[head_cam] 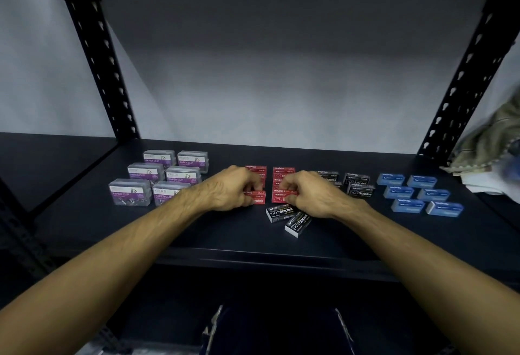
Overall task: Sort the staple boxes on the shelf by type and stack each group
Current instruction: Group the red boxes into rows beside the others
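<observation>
Your left hand [236, 188] pinches a red box [257, 197], and your right hand [312, 194] pinches its red neighbour [281, 195]. Both boxes lie flat mid-shelf, long sides running left to right. Two black boxes [289, 218] sit slanted just in front. Bare shelf [197, 236] stretches to the front edge.

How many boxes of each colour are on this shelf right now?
Purple paper clip boxes: 6
Blue staple boxes: 6
Black staple boxes: at least 5
Red staple boxes: at least 5; the left hand and right hand cover part of the red and black groups
Total: at least 22
</observation>
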### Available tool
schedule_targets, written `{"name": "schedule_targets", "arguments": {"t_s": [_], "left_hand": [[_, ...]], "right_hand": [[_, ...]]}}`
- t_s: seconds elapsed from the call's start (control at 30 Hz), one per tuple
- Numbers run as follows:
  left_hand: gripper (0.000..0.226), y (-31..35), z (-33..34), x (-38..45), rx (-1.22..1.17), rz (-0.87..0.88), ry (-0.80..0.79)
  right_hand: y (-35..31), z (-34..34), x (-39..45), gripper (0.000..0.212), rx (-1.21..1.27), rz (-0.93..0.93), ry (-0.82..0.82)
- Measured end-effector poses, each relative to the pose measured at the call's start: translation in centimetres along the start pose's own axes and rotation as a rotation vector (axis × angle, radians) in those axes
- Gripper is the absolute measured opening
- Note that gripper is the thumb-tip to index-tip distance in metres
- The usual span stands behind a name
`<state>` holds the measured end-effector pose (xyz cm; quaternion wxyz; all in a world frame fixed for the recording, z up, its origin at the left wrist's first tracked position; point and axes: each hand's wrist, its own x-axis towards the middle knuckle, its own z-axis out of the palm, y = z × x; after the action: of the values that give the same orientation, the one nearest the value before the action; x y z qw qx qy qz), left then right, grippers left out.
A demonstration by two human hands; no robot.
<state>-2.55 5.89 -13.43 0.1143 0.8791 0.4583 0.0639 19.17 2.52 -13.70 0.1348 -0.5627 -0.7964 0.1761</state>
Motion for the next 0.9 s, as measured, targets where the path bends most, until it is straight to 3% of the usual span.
{"name": "schedule_targets", "arguments": {"t_s": [0.9], "left_hand": [[0.024,-0.13,0.18,0.18,-0.058,-0.041,0.017]], "right_hand": [[0.63,0.05,0.45,0.028,0.000,0.001,-0.015]]}}
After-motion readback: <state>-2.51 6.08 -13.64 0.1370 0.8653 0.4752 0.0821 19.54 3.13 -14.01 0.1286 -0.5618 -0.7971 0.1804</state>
